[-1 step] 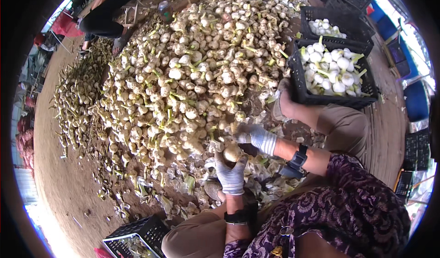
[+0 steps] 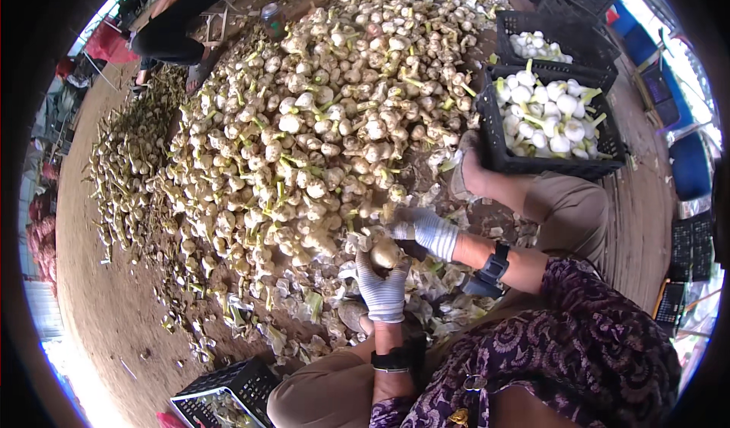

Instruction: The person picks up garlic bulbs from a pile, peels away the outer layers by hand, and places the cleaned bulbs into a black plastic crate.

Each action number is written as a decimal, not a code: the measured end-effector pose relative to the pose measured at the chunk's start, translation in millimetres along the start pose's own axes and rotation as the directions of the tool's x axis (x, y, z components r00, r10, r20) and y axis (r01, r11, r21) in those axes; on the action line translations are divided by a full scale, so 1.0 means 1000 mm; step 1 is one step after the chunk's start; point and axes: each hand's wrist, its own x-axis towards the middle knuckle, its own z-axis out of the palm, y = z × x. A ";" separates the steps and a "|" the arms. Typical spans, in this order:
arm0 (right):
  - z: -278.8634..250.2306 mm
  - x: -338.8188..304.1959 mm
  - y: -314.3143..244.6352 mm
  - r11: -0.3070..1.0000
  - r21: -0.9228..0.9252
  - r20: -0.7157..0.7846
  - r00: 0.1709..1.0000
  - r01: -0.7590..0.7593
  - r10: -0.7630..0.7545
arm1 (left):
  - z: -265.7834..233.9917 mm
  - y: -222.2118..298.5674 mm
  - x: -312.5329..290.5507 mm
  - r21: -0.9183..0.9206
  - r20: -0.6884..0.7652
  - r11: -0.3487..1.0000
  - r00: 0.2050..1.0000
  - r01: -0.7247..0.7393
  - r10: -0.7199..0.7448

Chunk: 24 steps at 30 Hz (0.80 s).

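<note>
My left hand point(image 2: 382, 291), in a white striped glove, is closed round a pale garlic bulb point(image 2: 385, 253) at the near edge of a large heap of garlic point(image 2: 304, 146). Just above and right of that bulb is my right hand point(image 2: 427, 230), gloved too. Its grey fingertips are curled and a little blurred. What they pinch, if anything, cannot be made out. Loose garlic skins point(image 2: 312, 306) lie around and below both hands. Many bulbs in the heap have dirty outer skins and short greenish stems.
A black crate point(image 2: 551, 165) of clean white garlic stands at the right, with another crate point(image 2: 593, 44) behind it. At the lower left is a black crate point(image 2: 258, 386) holding scraps. Another person's leg point(image 2: 167, 40) shows at the upper left. My foot point(image 2: 465, 177) rests beside the heap.
</note>
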 end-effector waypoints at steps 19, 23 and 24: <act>-0.011 -0.035 -0.034 0.963 0.091 0.048 0.965 0.252 -0.257 | -0.013 0.029 -0.018 -0.708 0.303 0.599 0.927 0.374 -0.220; -0.009 -0.040 -0.040 0.936 0.296 0.023 0.979 0.189 -0.204 | -0.005 0.035 -0.019 -0.697 0.259 0.658 0.956 0.285 -0.140; -0.008 -0.039 -0.038 0.931 0.311 0.049 0.975 0.191 -0.217 | -0.003 0.038 -0.020 -0.642 0.230 0.743 0.972 0.188 -0.047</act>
